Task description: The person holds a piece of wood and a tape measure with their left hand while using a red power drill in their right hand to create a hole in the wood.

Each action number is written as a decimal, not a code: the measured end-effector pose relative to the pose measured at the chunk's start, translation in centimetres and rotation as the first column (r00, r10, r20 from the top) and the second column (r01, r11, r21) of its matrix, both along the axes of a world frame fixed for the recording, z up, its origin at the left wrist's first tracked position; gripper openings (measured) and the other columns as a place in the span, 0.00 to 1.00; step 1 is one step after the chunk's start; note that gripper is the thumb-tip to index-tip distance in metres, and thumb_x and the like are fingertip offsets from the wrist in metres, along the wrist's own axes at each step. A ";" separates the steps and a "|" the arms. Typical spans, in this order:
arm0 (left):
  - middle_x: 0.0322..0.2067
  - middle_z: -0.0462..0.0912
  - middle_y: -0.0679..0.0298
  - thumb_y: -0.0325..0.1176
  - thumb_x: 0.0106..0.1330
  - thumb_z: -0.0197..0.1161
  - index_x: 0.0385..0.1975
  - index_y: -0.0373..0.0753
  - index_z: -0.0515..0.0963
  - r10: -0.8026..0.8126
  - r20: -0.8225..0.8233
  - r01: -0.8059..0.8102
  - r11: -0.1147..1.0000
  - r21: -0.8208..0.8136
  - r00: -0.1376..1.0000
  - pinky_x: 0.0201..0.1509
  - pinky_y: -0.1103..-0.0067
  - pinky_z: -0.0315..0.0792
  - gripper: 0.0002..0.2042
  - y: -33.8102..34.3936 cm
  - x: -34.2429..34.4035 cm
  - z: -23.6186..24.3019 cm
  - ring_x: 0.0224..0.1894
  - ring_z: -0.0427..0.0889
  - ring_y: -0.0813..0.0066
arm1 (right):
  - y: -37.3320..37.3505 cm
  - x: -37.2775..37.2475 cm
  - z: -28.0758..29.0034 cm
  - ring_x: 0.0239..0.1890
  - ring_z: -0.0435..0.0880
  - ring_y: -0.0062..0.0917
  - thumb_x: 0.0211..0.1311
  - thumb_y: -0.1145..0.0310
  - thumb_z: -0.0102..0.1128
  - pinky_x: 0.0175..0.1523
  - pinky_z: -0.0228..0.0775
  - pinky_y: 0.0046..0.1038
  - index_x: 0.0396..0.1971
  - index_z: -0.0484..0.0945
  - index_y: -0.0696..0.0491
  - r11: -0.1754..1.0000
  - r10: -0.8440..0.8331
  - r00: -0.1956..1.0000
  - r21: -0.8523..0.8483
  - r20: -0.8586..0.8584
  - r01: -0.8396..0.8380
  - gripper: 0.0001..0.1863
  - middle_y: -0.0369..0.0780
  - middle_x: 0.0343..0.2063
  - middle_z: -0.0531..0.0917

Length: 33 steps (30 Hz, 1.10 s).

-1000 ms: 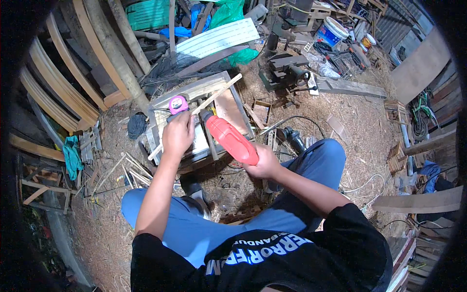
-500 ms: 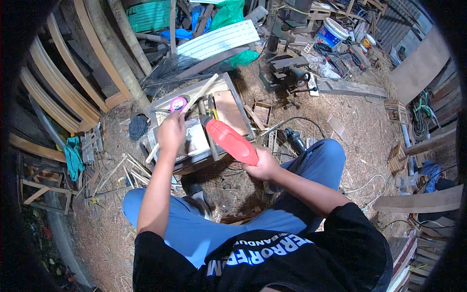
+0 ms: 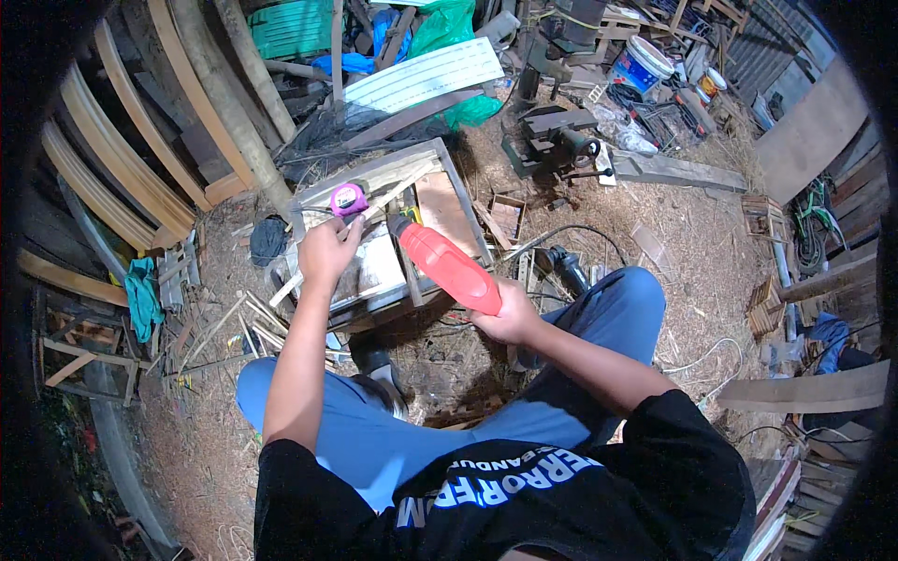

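Observation:
My left hand (image 3: pixel 327 252) is closed around a thin pale wooden strip (image 3: pixel 404 192), which lies slantwise over a low wooden worktable (image 3: pixel 453 168). In my right hand (image 3: pixel 510 313) is a red power drill (image 3: pixel 449 269), its dark chuck (image 3: pixel 399 224) pointing up and left, close to the strip. Whether the drill's tip touches anything is too small to tell. A pink tape measure (image 3: pixel 349 199) rests on the tabletop just beyond my left fingers. Beneath the drill's nose, a yellow and black tool shows only in part.
A metal vise (image 3: pixel 552 140) stands beyond the table on the right. A small wooden box (image 3: pixel 506 217) sits near the table's right side, with a black cable (image 3: pixel 585 227) nearby. Thin wood offcuts (image 3: pixel 262 323) lie left of the table. Curved wooden pieces (image 3: pixel 126 154) lean at the far left.
The wooden strip has swung clockwise to a flatter slant, uncovering more of the tape measure. My left hand has shifted slightly; the drill has barely moved.

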<state>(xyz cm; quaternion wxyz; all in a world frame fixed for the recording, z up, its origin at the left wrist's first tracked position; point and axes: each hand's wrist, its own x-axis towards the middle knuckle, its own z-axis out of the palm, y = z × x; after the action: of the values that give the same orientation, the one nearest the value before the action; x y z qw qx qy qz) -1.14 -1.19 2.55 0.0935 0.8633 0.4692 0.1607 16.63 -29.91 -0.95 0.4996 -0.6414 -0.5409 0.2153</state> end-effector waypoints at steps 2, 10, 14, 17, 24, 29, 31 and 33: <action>0.25 0.85 0.45 0.58 0.67 0.62 0.29 0.40 0.87 -0.004 0.016 0.004 1.000 0.028 1.000 0.38 0.57 0.79 0.24 0.0 0.1 -0.2 0.32 0.87 0.44 | 0.0 0.1 -0.1 0.40 0.87 0.47 0.49 0.68 0.68 0.48 0.79 0.40 0.44 0.82 0.55 1.000 0.021 1.000 0.016 -0.017 -0.021 0.19 0.48 0.35 0.86; 0.24 0.85 0.47 0.52 0.67 0.61 0.36 0.40 0.86 -0.106 0.117 0.108 0.994 -0.014 0.987 0.39 0.56 0.78 0.19 0.6 -0.1 -1.1 0.32 0.86 0.45 | 0.0 0.0 0.2 0.40 0.87 0.48 0.50 0.68 0.66 0.48 0.79 0.41 0.44 0.82 0.56 1.000 0.006 1.000 -0.021 -0.001 -0.006 0.19 0.50 0.35 0.86; 0.25 0.85 0.46 0.49 0.66 0.62 0.36 0.39 0.86 -0.127 0.151 0.134 0.990 -0.033 0.980 0.39 0.56 0.78 0.18 0.3 0.1 -0.9 0.33 0.86 0.43 | 0.1 0.1 0.0 0.40 0.87 0.48 0.50 0.68 0.66 0.48 0.79 0.41 0.45 0.82 0.56 1.000 0.007 1.000 -0.024 0.005 -0.007 0.20 0.50 0.35 0.85; 0.28 0.85 0.44 0.48 0.66 0.62 0.39 0.37 0.87 -0.134 0.136 0.139 0.990 -0.024 0.982 0.41 0.58 0.79 0.18 0.0 0.4 -0.5 0.34 0.87 0.43 | -0.1 0.1 0.1 0.39 0.87 0.48 0.49 0.67 0.67 0.48 0.79 0.41 0.45 0.82 0.56 0.999 -0.008 1.000 -0.039 -0.002 0.007 0.20 0.50 0.35 0.86; 0.26 0.85 0.45 0.47 0.66 0.62 0.36 0.38 0.87 -0.135 0.164 0.144 0.989 -0.043 0.977 0.40 0.57 0.78 0.17 -0.1 0.3 -0.5 0.33 0.86 0.43 | 0.0 0.0 0.2 0.40 0.87 0.48 0.49 0.66 0.68 0.49 0.79 0.41 0.46 0.82 0.55 0.996 -0.009 1.000 -0.089 -0.018 0.008 0.21 0.50 0.35 0.86; 0.29 0.86 0.44 0.47 0.66 0.61 0.38 0.38 0.87 -0.130 0.128 0.141 0.987 -0.077 0.983 0.40 0.58 0.79 0.17 -0.2 0.4 -0.1 0.34 0.87 0.43 | 0.0 0.2 0.1 0.42 0.88 0.48 0.49 0.66 0.68 0.50 0.79 0.41 0.47 0.82 0.55 0.997 0.003 1.000 -0.071 0.030 -0.001 0.22 0.51 0.37 0.87; 0.29 0.86 0.44 0.47 0.66 0.62 0.38 0.39 0.87 -0.117 0.114 0.127 0.988 -0.091 0.987 0.40 0.58 0.79 0.17 -0.2 0.5 -0.1 0.34 0.87 0.43 | 0.0 0.2 -0.2 0.42 0.88 0.48 0.49 0.66 0.68 0.50 0.79 0.41 0.47 0.82 0.56 0.997 0.004 1.000 -0.077 0.020 -0.003 0.22 0.51 0.37 0.87; 0.25 0.84 0.45 0.47 0.66 0.62 0.36 0.39 0.87 -0.123 0.144 0.134 0.989 -0.065 0.982 0.39 0.58 0.79 0.17 -0.3 0.5 -0.1 0.32 0.86 0.44 | 0.1 0.3 -0.6 0.42 0.88 0.47 0.49 0.66 0.68 0.50 0.79 0.41 0.47 0.82 0.56 0.997 0.007 1.000 -0.082 0.010 -0.006 0.23 0.50 0.37 0.87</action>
<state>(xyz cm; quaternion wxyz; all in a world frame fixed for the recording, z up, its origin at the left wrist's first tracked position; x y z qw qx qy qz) -0.68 -1.48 2.42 0.1683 0.8743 0.4106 0.1966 16.93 -29.85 -1.53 0.4692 -0.6608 -0.5364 0.2357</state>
